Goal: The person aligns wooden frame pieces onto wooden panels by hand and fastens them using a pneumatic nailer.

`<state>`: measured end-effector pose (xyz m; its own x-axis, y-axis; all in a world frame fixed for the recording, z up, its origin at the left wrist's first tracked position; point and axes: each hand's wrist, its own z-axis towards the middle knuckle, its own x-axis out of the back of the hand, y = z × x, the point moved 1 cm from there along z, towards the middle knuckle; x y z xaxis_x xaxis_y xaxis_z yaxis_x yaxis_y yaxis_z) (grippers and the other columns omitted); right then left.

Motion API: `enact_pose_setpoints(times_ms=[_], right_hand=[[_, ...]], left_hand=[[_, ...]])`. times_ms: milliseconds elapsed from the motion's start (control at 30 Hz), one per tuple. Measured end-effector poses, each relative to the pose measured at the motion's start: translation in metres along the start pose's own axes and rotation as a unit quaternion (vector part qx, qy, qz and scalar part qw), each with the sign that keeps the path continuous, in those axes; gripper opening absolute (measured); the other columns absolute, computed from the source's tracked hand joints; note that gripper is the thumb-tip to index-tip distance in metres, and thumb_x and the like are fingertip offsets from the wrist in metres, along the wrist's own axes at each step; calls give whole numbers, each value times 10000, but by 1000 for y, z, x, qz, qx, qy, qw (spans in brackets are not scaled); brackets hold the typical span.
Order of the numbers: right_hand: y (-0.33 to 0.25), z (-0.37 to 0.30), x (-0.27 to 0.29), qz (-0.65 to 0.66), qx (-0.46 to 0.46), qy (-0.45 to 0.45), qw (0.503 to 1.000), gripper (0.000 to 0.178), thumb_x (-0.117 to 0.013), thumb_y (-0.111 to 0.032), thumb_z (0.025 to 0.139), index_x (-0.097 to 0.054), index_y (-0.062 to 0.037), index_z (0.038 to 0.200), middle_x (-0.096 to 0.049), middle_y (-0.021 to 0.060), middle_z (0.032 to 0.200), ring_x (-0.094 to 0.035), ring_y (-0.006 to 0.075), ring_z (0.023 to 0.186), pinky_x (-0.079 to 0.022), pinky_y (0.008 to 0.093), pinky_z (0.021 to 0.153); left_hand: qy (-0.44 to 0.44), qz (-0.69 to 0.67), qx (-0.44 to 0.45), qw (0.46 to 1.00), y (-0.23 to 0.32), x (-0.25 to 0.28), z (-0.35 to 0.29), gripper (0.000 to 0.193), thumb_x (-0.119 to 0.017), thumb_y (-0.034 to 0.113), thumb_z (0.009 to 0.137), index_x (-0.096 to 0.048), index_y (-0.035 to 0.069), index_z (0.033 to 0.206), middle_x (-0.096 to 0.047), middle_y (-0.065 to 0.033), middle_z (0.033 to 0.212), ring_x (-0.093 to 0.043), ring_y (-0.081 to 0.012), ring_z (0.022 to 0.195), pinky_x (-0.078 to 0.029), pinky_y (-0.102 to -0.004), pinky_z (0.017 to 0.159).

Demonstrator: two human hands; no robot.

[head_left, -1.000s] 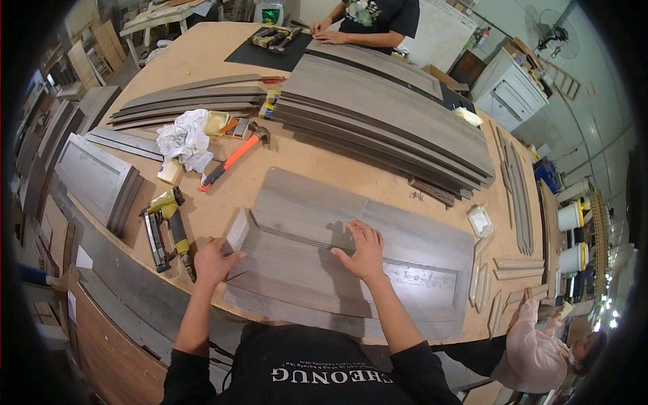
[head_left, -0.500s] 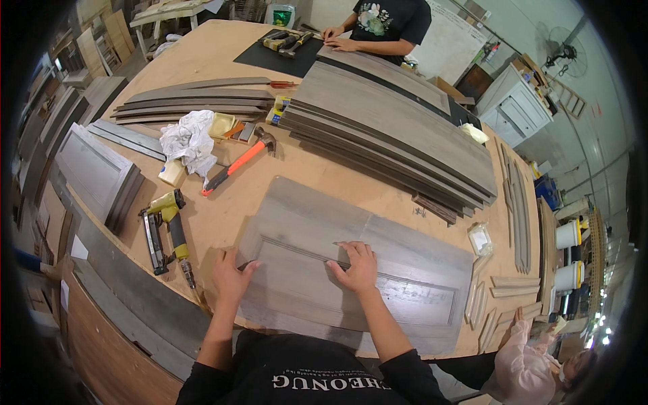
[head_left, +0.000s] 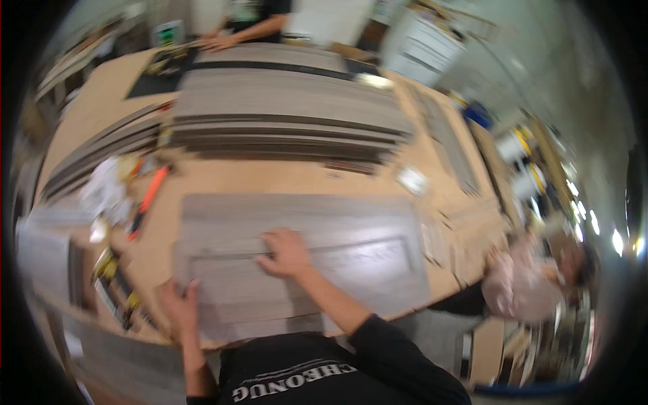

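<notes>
A grey wood-grain panel (head_left: 229, 226) with a grooved rectangular frame line lies flat in front of me at the table's near edge. Along its left edge rests my left hand (head_left: 179, 307), thumb and fingers apart. My right hand (head_left: 287, 253) lies on the panel's face near the groove, fingers spread and holding nothing. To the left of the panel is a yellow-and-black nail gun (head_left: 118, 287), blurred. Farther up that side, an orange-handled hammer (head_left: 148, 199) lies beside crumpled white plastic (head_left: 104, 192).
Beyond the panel stands a stack of long grey boards (head_left: 290, 101). Another person's hand (head_left: 219, 42) rests at its far end. Thin strips (head_left: 442, 135) lie along the right side, where a person in pink (head_left: 520, 283) works. More grey panels (head_left: 44, 260) sit at far left.
My view has turned to the right and blurred, so the table appears rotated. Both hands remain at the panel, the right on its face and the left at its left edge.
</notes>
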<state>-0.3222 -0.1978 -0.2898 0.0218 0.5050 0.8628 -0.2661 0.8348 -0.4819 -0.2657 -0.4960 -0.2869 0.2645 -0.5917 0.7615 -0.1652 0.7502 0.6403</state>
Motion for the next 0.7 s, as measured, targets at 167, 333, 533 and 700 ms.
enact_pose_setpoints(times_ms=[167, 333, 533, 700], right_hand=[[21, -34, 37, 6, -38, 194, 980, 622, -641, -413, 752, -493, -64, 1246, -536, 159, 1203, -468, 324, 1145, -297, 487, 1009], [141, -148, 135, -105, -344, 402, 842, 493, -707, -263, 694, -587, -23, 1108, -585, 194, 1092, -529, 367, 1047, -401, 447, 912], [188, -246, 164, -2, -539, 295, 789, 367, -660, -306, 768, -666, -57, 1039, -616, 174, 972, -593, 318, 935, -460, 395, 830], [206, -253, 156, 42, -536, 350, 767, 287, -647, -289, 754, -704, -86, 948, -632, 184, 938, -614, 333, 878, -483, 388, 800]], left_hand=[[-29, -99, 39, 994, -43, -3, 7, 432, -646, 232, 852, -542, -35, 1175, -560, -153, 1044, -559, -246, 944, -433, -342, 851], [-106, -125, 15, 986, -86, -2, 25, 334, -593, 181, 892, -571, -61, 1122, -585, -128, 1021, -556, -185, 907, -439, -301, 810], [-104, -142, 50, 983, -83, -2, 43, 301, -574, 189, 900, -607, -77, 1037, -626, -114, 918, -563, -182, 830, -445, -300, 780], [-105, -60, -8, 993, -118, -25, 59, 299, -569, 195, 898, -620, -91, 971, -639, -117, 878, -562, -184, 798, -446, -304, 748]])
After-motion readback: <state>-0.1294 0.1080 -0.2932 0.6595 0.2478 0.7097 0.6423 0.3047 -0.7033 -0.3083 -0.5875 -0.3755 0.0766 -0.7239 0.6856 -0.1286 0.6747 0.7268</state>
